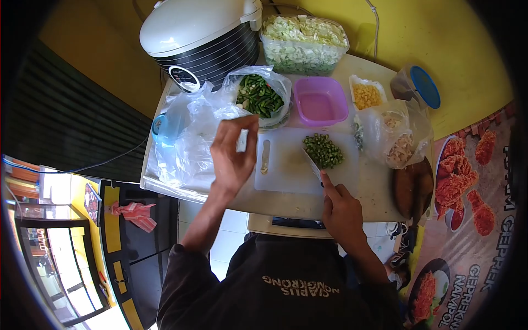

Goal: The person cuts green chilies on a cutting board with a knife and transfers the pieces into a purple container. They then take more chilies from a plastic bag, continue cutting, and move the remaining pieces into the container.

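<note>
Cutting evenly calls for a steady chopping board (283,179) and guiding fingertips tucked clear of the knife (313,166). The right hand (342,215) has its fingers round the handle; the chopped chillies (324,151) lie just beyond, right of the blade. The left hand (234,157) is raised, fingers curled; I cannot tell whether they pinch anything.

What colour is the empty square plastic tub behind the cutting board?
Light purple; the square plastic tub shows best in the head view.

The tub (320,102) at upper centre is purple; the wall (462,104) at upper right is yellow.
</note>
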Motion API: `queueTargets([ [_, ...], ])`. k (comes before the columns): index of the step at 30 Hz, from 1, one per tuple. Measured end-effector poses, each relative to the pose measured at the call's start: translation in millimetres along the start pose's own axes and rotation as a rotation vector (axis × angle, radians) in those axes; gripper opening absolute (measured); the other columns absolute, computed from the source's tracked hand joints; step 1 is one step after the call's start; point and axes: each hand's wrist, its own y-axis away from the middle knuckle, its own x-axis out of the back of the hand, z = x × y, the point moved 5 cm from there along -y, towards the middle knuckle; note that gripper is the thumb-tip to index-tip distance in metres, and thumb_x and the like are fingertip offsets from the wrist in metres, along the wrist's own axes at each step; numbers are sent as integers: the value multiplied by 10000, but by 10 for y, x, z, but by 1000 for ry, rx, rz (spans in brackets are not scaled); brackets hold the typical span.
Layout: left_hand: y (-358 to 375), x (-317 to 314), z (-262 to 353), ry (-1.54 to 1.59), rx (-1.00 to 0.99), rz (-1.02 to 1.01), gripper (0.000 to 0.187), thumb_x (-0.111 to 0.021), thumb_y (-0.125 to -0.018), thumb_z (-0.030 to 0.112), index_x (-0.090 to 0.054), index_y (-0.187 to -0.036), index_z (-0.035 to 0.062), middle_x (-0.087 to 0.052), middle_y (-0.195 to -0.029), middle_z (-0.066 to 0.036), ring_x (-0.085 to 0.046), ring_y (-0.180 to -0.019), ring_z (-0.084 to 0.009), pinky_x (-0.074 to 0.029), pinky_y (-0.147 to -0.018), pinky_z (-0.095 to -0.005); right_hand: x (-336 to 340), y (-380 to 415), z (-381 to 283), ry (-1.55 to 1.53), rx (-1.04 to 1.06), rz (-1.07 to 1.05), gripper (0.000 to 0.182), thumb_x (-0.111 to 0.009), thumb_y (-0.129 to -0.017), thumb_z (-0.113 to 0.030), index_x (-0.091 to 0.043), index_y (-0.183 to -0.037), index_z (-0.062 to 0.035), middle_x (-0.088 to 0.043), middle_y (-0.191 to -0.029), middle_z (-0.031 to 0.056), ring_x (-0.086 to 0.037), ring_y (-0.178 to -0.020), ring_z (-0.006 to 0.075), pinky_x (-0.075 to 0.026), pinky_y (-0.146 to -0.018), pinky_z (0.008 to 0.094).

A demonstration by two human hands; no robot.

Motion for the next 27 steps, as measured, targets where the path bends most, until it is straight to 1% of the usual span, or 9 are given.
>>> queueTargets([
  [1, -147, 53, -56, -12, -12, 11, 186, -741, -907, -60, -750, -1075, 17, -759, -1021, -148, -721, -931, -321, -572, -815, -403, -4, -1, -10, -15, 12, 5, 599, -631, -950, -4, -557, -1530, -135, -630, -851, 143, -651, -653, 340, -530, -601, 459],
  [4, -502, 90, -264, -31, 13, -81, 141, -697, -958, -8, -741, -1092, 9, -751, -1026, -182, -746, -894, -348, -582, -796, -414, -52, -17, 2, 39, 59, -11, 669, -654, -912, -5, -525, -1553, -146, -622, -862, 124, -652, -623, 323, -542, -577, 447],
  [7, -639, -10, -575, -127, 27, -288, 163, -696, -968, 27, -729, -1123, -14, -772, -1035, -158, -775, -821, -258, -611, -733, -378, -45, -16, -26, 28, 91, 24, 688, -663, -896, -12, -523, -1554, -154, -616, -869, 114, -650, -598, 317, -550, -566, 445],
  [10, -650, -111, -664, -237, -7, -468, 214, -698, -937, 10, -726, -1147, -18, -777, -986, -160, -774, -780, -261, -615, -699, -376, -54, -18, -38, 43, 63, -4, 629, -639, -929, -8, -553, -1533, -159, -616, -854, 122, -654, -626, 331, -549, -590, 454],
  [11, -640, -141, -689, -177, 90, -541, 254, -689, -908, -3, -742, -1156, -16, -779, -950, -172, -768, -789, -301, -607, -730, -398, -65, -16, -36, 62, 42, -29, 605, -627, -945, -4, -564, -1526, -161, -616, -846, 127, -657, -643, 337, -548, -602, 458],
  [15, -531, -208, -744, -241, 30, -558, 262, -684, -885, 4, -774, -1130, -5, -777, -985, -197, -750, -829, -377, -590, -824, -439, -58, -8, -43, 60, 50, -18, 614, -636, -935, -14, -561, -1526, -161, -612, -850, 120, -653, -619, 337, -548, -592, 459],
  [18, -482, -198, -739, -279, -30, -549, 226, -694, -894, 17, -768, -1107, -6, -778, -1004, -189, -750, -812, -363, -587, -805, -433, -77, -3, -30, 63, 66, 1, 646, -659, -910, -26, -550, -1533, -159, -601, -850, 113, -644, -585, 330, -547, -569, 459],
  [24, -472, -135, -697, -174, 104, -589, 166, -714, -935, 66, -729, -1088, 1, -782, -990, -156, -747, -743, -312, -577, -742, -403, -75, -18, -81, 73, 44, 6, 646, -656, -916, -21, -547, -1536, -163, -593, -838, 114, -641, -593, 327, -539, -570, 460],
  [27, -495, -23, -573, -48, 210, -374, 117, -714, -953, 77, -729, -1051, 14, -772, -936, -176, -761, -774, -327, -582, -709, -432, -99, -15, -80, 69, 41, 19, 654, -657, -915, -17, -543, -1541, -169, -592, -837, 114, -640, -599, 327, -539, -575, 460],
])
